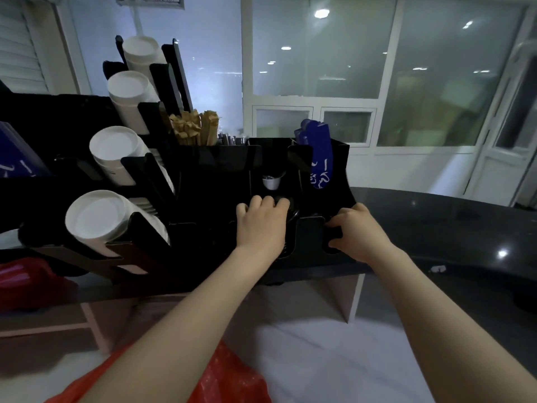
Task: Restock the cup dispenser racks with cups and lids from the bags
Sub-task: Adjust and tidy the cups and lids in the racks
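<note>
A black dispenser rack (220, 170) stands on the dark counter. Its left side holds stacked white cups (96, 216) in several tilted slots. My left hand (261, 225) rests on a stack of black lids (290, 210) in a front compartment, fingers curled over them. My right hand (356, 231) grips the rack's front right wall. A blue printed cup sleeve stack (318, 152) stands in the back right compartment. A red plastic bag (226, 379) lies below my arms.
Wooden stirrers (191, 125) and dark straws fill back compartments. A small white cup (271, 181) sits in a middle slot. A second red bag (26, 277) lies at the left. The dark counter (450, 228) curves away to the right; glass partitions stand behind.
</note>
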The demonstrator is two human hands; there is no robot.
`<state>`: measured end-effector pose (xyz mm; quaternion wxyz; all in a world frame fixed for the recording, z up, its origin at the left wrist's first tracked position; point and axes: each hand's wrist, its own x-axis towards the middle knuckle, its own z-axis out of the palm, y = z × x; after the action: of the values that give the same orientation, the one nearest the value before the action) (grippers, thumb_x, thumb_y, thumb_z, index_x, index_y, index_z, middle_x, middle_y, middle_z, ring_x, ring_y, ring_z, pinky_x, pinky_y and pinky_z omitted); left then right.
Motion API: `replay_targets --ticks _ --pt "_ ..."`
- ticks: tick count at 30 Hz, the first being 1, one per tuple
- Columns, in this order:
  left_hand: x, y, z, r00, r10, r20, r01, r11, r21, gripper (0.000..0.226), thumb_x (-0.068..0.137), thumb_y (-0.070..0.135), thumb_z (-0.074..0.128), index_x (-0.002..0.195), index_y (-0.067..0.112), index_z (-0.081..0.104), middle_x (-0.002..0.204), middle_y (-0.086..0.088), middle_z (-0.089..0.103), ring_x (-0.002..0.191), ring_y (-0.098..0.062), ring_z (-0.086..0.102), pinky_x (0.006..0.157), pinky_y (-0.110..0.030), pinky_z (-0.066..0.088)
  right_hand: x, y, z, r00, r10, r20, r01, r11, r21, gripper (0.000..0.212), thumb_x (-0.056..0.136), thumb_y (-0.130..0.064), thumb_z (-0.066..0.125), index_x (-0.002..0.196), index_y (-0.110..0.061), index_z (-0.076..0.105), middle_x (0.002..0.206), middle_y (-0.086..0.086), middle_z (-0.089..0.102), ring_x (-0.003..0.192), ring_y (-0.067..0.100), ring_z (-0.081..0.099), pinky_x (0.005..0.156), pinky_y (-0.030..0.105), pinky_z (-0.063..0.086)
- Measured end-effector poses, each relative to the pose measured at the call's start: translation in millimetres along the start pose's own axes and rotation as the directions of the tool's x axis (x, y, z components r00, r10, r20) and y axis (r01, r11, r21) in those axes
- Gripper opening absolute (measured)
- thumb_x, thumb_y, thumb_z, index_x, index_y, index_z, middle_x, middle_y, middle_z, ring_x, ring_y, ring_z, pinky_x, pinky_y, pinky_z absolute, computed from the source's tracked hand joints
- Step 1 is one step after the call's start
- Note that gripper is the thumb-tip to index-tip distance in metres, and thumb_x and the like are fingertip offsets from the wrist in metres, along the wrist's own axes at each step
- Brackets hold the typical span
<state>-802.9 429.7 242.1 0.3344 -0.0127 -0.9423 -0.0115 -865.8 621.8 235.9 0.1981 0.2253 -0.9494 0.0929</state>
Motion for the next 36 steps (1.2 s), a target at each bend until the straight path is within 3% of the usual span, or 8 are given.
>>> replay_targets --ticks 4,16,20,23,26,28,33,36 --pt "-3.3 -10.6 6.2 0.997 0.039 -0.06 -0.04 0.999 -0.024 0.053 0.089 0.019 0.058 0.138 0.029 0.041 0.121 -0.003 0.048 0.113 -0.024 0.042 0.094 -0.04 0.032 -0.2 -3.0 -0.9 1.0 0.003 0.01 -0.003 1.0 0.009 0.045 0.078 -0.027 0.074 0.122 -0.021 0.064 0.113 -0.003 0.059 0.106 0.02 0.035 0.085 0.034 0.045" --pt "-6.4 -12.2 15.3 0.974 0.141 0.177 -0.161 0.981 0.108 0.031 0.089 0.033 0.059 0.12 0.028 0.062 0.113 0.002 0.057 0.111 -0.022 0.048 0.111 -0.055 0.012 -2.5 0.5 -0.2 1.0 0.019 0.012 -0.019 1.0 0.01 0.043 0.079 -0.024 0.072 0.121 -0.021 0.064 0.112 -0.005 0.059 0.106 0.02 0.035 0.084 0.036 0.046" --pt "-13.4 -8.2 11.8 0.971 0.145 0.188 -0.175 0.972 0.155 0.035 0.091 0.028 0.055 0.126 0.031 0.057 0.118 0.003 0.055 0.121 -0.026 0.039 0.109 -0.064 -0.004 -3.2 1.7 2.3 1.0 0.023 0.015 -0.023 1.0 0.004 0.044 0.08 -0.026 0.072 0.123 -0.022 0.063 0.116 -0.006 0.059 0.107 0.019 0.035 0.084 0.036 0.046" --pt "-18.3 -6.4 6.4 0.964 0.137 0.228 -0.177 0.97 0.167 0.05 0.092 0.034 0.051 0.14 0.026 0.041 0.141 -0.001 0.041 0.14 -0.033 0.014 0.1 -0.066 -0.019 -3.2 1.0 -1.7 0.999 0.021 0.04 -0.02 1.0 -0.021 0.046 0.081 -0.028 0.07 0.126 -0.023 0.061 0.125 -0.005 0.056 0.113 0.021 0.034 0.091 0.037 0.043" --pt "-32.2 -7.7 -0.1 0.956 0.14 0.26 -0.179 0.974 0.137 0.075 0.091 0.044 0.05 0.15 0.019 0.012 0.159 -0.003 0.002 0.144 -0.03 -0.014 0.097 -0.061 -0.024 -5.4 -7.0 -5.9 0.994 0.079 0.076 -0.073 0.994 -0.079 0.053 0.086 -0.036 0.064 0.135 -0.025 0.051 0.145 -0.004 0.041 0.135 0.025 0.022 0.111 0.056 0.015" --pt "-48.3 -13.0 -2.7 0.961 0.156 0.23 -0.166 0.986 0.024 0.08 0.093 0.044 0.048 0.151 0.019 0.0 0.159 0.0 -0.01 0.144 -0.022 -0.02 0.103 -0.054 -0.022 -12.2 -14.1 -4.4 0.99 0.137 0.022 -0.138 0.99 0.004 0.063 0.089 -0.034 0.061 0.145 -0.021 0.037 0.152 -0.003 0.031 0.144 0.022 0.01 0.111 0.061 -0.001" --pt "-86.5 -39.2 -31.7 0.98 0.189 0.056 -0.151 0.902 -0.405 0.07 0.095 0.03 0.05 0.151 0.022 0.009 0.158 0.007 0.002 0.14 0.001 -0.011 0.114 -0.02 -0.009 -37.1 -38.7 -11.3 0.962 0.187 -0.197 -0.13 0.954 0.27 0.055 0.092 -0.019 0.056 0.144 -0.018 0.039 0.151 -0.002 0.036 0.146 0.018 0.013 0.115 0.054 0.0" --pt "-108.7 -54.1 -53.9 0.993 0.093 -0.077 -0.119 0.866 -0.486 0.061 0.094 0.023 0.052 0.149 0.022 0.025 0.152 0.015 0.015 0.14 0.005 0.003 0.111 -0.008 -0.003 -50.2 -63.8 -13.6 0.969 0.115 -0.217 -0.037 0.943 0.33 0.049 0.092 -0.018 0.057 0.14 -0.018 0.046 0.148 -0.002 0.041 0.145 0.016 0.018 0.118 0.049 0.009"
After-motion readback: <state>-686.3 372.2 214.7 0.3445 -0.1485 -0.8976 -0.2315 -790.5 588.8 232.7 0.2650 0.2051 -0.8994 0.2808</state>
